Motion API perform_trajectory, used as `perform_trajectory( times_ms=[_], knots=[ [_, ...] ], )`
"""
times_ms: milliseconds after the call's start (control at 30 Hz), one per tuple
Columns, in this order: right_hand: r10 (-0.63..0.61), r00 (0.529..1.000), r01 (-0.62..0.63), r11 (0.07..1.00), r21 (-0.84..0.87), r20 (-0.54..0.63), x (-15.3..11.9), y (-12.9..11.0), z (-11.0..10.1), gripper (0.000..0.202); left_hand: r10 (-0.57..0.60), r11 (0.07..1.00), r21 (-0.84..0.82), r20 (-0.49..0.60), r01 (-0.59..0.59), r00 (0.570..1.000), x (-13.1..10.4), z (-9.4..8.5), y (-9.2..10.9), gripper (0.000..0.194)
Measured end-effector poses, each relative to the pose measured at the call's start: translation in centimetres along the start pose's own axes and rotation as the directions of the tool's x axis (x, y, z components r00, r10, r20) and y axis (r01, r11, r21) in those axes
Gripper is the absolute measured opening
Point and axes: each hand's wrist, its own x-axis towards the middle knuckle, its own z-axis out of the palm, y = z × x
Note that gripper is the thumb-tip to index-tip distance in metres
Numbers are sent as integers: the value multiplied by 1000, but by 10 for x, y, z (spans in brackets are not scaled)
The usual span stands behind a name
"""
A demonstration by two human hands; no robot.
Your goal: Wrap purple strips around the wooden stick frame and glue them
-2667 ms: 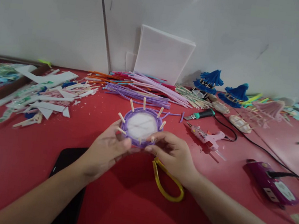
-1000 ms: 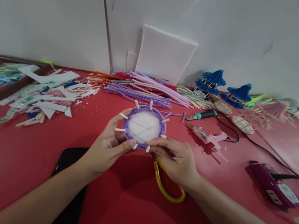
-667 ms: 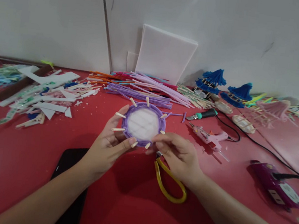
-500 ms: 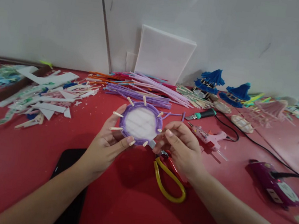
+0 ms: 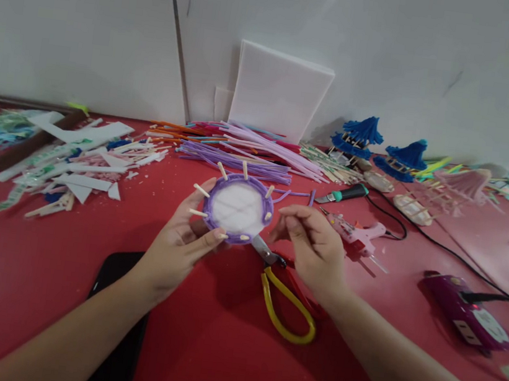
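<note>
My left hand (image 5: 184, 247) grips a round white disc (image 5: 238, 207) by its left and lower edge, thumb in front. A purple pipe cleaner rim (image 5: 212, 225) runs around the disc, and several short wooden sticks (image 5: 244, 170) stick up from it. The disc is tilted towards me above the table. Just right of the disc, apart from it, is my right hand (image 5: 312, 248). Its fingers are curled and the thumb lies against them; whatever they hold, if anything, is hidden. Under that hand lie scissors (image 5: 286, 307) with yellow and red handles, partly covered.
Purple pipe cleaners (image 5: 234, 161) lie at the back of the red table (image 5: 196, 345). A utility knife (image 5: 343, 193) and a pink glue gun (image 5: 358, 235) lie to the right, near a purple power strip (image 5: 468, 312). White scraps (image 5: 91, 184) cover the left; a black phone (image 5: 114, 347) lies in front.
My right hand has drawn back slightly from the rim, baring the scissor blades. The disc has tipped a little in my left hand and shifted slightly left.
</note>
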Motion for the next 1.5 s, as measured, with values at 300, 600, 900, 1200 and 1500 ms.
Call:
perform_trajectory(
  times_ms=[300, 600, 900, 1200, 1500],
  knots=[
    [-127, 990, 77, 838, -540, -55, 23, 15, -30, 26, 75, 993, 92, -12, -74, 997, 2, -1, -4, 81],
    [-327, 907, 416, 803, -427, 267, -1, 1, -5, 16, 34, 998, 55, -7, -34, 999, -1, 1, -3, 85],
    [-198, 906, 338, 871, -358, 374, -8, 2, 2, 24, -42, 999, 21, 24, 42, 999, -1, 1, -4, 88],
    [-148, 956, 219, 933, -285, 252, -14, -2, 7, 19, -108, 994, -14, 11, 108, 994, -3, 3, 0, 88],
    [128, 927, -164, 984, 75, 353, -14, 1, 16, 21, -95, 995, -35, 6, 95, 995, -1, 3, -3, 82]
  ],
)
